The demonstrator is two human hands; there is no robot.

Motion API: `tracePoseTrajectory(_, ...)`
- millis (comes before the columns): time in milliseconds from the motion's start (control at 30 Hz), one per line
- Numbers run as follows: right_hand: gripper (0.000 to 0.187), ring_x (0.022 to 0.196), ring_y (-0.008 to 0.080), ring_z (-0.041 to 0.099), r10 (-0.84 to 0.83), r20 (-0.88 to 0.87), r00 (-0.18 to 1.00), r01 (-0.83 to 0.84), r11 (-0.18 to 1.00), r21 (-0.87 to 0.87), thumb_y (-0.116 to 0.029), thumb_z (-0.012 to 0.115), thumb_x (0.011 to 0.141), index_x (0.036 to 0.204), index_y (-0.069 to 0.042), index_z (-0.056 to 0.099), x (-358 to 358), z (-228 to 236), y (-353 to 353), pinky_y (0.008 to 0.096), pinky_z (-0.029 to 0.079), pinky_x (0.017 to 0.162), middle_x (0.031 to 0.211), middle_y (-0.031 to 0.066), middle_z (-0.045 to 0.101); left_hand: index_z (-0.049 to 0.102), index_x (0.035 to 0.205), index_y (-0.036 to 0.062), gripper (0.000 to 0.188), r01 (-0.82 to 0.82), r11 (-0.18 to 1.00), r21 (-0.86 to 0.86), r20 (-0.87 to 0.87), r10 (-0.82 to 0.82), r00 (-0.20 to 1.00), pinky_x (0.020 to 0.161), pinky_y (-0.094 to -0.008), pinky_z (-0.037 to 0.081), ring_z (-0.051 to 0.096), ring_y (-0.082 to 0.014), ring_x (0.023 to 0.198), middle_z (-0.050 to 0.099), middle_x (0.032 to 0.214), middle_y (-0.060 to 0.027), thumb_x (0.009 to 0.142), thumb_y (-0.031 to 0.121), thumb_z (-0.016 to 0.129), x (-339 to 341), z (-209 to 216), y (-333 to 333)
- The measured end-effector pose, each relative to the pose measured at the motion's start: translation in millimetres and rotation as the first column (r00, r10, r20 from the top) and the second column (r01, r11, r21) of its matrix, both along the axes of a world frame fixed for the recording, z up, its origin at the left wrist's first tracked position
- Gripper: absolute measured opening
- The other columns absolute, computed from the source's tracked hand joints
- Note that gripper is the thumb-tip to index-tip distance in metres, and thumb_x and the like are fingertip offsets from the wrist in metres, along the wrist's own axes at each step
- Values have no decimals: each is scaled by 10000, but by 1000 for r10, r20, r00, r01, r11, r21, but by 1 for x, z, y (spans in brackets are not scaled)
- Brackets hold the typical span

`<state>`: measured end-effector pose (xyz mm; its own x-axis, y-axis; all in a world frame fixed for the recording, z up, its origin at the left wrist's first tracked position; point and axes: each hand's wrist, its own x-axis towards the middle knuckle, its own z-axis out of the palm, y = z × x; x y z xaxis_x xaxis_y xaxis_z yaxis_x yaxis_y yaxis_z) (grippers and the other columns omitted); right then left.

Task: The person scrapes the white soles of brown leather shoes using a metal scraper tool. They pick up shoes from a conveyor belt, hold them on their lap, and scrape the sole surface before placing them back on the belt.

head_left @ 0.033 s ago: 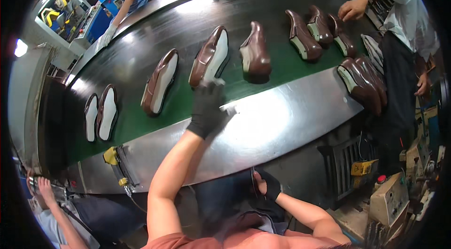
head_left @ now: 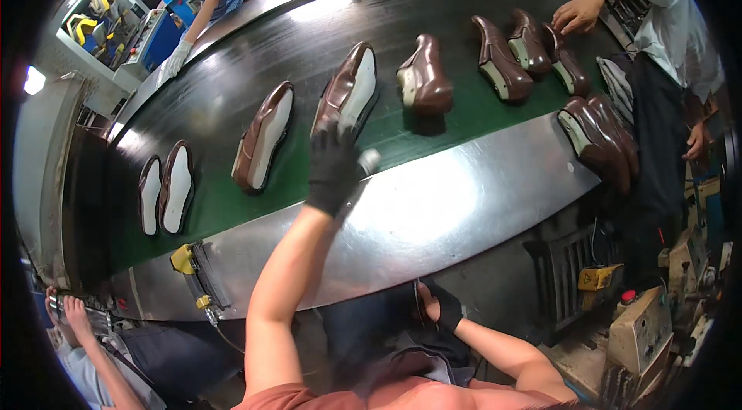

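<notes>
My left hand [head_left: 332, 170], in a black glove with bare fingertips, reaches over the belt with thumb and fingers apart. Its fingers overlap the near end of a brown leather shoe [head_left: 340, 89] lying on its side, white sole showing; whether they touch it I cannot tell. Right of it stands another glossy brown shoe [head_left: 427, 81], heel toward me. Low by my lap is my right hand [head_left: 442, 308], also black-gloved. It looks curled at a dark edge; what it holds is hidden.
The dark green belt [head_left: 209, 178] carries more brown shoes, left and right. A metal ledge [head_left: 417, 201] runs along its near side, with a yellow tool [head_left: 183, 259] on it. A co-worker's hand [head_left: 576, 16] is over the right-hand shoes; another's gloved hand [head_left: 179, 58] rests at the far edge.
My left hand has shifted slightly left and away from me, its thumb now farther over the belt. The shoes at centre right have moved slightly right. My right hand stays put.
</notes>
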<state>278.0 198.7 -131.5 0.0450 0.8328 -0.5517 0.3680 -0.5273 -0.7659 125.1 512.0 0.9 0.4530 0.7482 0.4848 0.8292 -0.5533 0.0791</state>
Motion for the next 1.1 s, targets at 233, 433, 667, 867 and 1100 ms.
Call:
tracePoseTrajectory(233, 547, 808, 301, 706, -5, 22, 1000, 7, 994, -106, -482, 296, 1040, 1207, -87, 638, 1, 9, 1, 401, 520, 783, 889, 136, 730, 462, 1305, -51, 739, -251, 859, -445, 343, 423, 839, 975, -453, 456, 598, -378, 1091, 599, 1186, -252, 771, 374, 746, -6, -53, 67)
tracePoseTrajectory(433, 777, 626, 266, 699, -236, -381, 894, 103, 936, -337, -673, 356, 966, 933, 51, 637, -1, -32, -30, 345, 575, 616, 714, 202, 687, 624, 1143, -6, 294, 748, 459, -479, 678, 735, -17, 755, -308, 514, 640, -169, 914, 658, 1040, -94, 890, 144, 620, -66, 17, -27)
tracePoseTrajectory(667, 665, 586, 189, 645, -261, -407, 876, 227, 965, -130, -616, 368, 995, 949, -8, 633, -1, -4, -103, 305, 529, 595, 683, 98, 639, 575, 1245, 7, 565, 317, 724, -613, 790, 564, 239, 1013, -369, 456, 598, -228, 1120, 628, 1203, -117, 712, 115, 729, -223, 3, -315)
tracePoseTrajectory(867, 496, 662, 139, 633, -57, -500, 864, 156, 975, 157, -442, 412, 1048, 908, -22, 635, -5, 98, -98, 283, 517, 657, 722, 65, 642, 607, 1198, 42, 645, 476, 716, -511, 756, 110, 646, 1076, -402, 383, 505, -286, 1267, 564, 1265, -127, 604, 163, 828, -193, 22, -394)
tracePoseTrajectory(1100, 379, 860, 156, 563, 382, -281, 881, -234, 865, 443, -281, 744, 868, 1137, -32, 647, -31, 159, -127, 311, 465, 789, 971, 63, 638, 395, 1407, 2, 913, 539, 742, -399, 823, 32, 567, 1090, -434, 377, 471, -327, 1301, 482, 1361, -186, 639, 160, 864, -99, 30, -458)
